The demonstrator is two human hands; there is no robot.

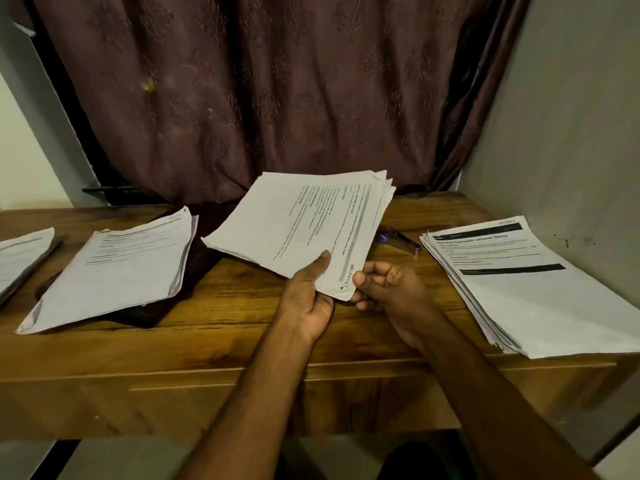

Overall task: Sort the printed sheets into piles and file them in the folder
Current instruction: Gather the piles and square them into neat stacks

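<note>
I hold a thick sheaf of white printed sheets [298,230] lifted above the brown wooden desk [242,334], my left hand [308,296] pinching its near corner, thumb on top, my right hand [388,289] curled on the same corner. Left of the sheaf, a white pile [114,271] rests on a dark folder [194,268]; right of it lie a small stapler [401,240] and another printed pile [526,289]
</note>
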